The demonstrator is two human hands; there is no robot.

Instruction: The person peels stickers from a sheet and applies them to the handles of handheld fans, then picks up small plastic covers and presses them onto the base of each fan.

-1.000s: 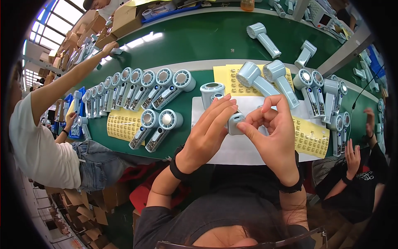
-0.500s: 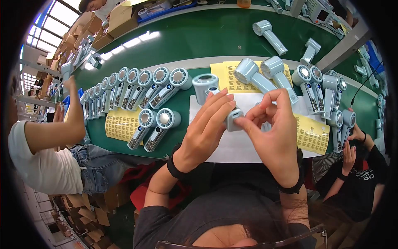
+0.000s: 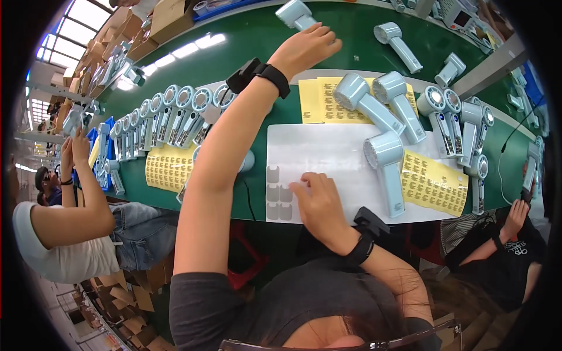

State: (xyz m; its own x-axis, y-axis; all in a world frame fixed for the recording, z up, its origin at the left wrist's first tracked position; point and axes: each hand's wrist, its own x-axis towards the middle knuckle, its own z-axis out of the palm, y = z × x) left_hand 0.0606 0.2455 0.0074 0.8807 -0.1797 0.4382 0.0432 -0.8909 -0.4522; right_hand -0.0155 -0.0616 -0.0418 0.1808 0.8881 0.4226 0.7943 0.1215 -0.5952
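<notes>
My left hand (image 3: 305, 50) stretches far across the green table, its fingers curled over the handle of a light-blue handheld fan (image 3: 293, 13); the hand hides most of that handle. My right hand (image 3: 321, 205) is low over a white sheet (image 3: 328, 146), holding nothing visible, with thumb and fingers apart. Its thumb is beside several grey stickers (image 3: 279, 193) at the sheet's left edge. Another handheld fan (image 3: 386, 164) lies on the sheet's right part. Two more fans (image 3: 364, 99) rest beyond it, over yellow label sheets (image 3: 310, 102).
A long row of fans (image 3: 170, 108) with exposed handle insides stands at the left, partly behind my left arm. More fans (image 3: 442, 111) stand at the right beside a yellow label sheet (image 3: 433, 184) and a grey post (image 3: 492, 67). Co-workers sit on both sides.
My left hand has moved from above the white sheet to the far table, where a fan now shows beneath it. My right hand has come down and left, toward the grey stickers.
</notes>
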